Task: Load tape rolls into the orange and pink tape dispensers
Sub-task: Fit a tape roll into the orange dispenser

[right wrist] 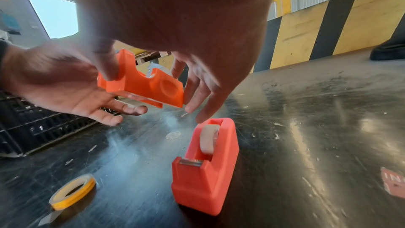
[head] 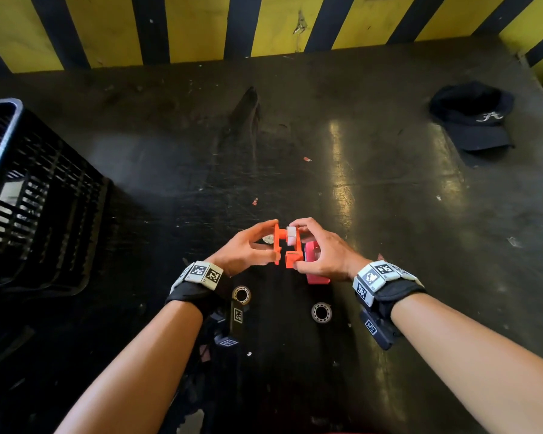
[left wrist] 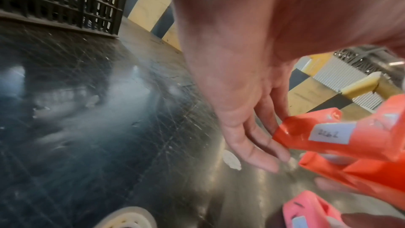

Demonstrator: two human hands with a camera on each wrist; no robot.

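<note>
Three views of one dark table (head: 373, 214)
The head camera looks steeply down from above; both wrist cameras sit close and low, sharing the orange dispenser (right wrist: 144, 82) mid-frame.

Orange tape dispenser (right wrist: 142, 82): smooth, semi-gloss plastic. Pink tape dispenser (right wrist: 206, 167): matt plastic with a bright metal cutter strip. Tabletop (head: 373, 189): dark, scratched, glossy in patches. Crate (head: 38, 195) at 9 o'clock: black slatted plastic. Cap (head: 474, 117) at 2 o'clock: dark matt cloth.
</note>
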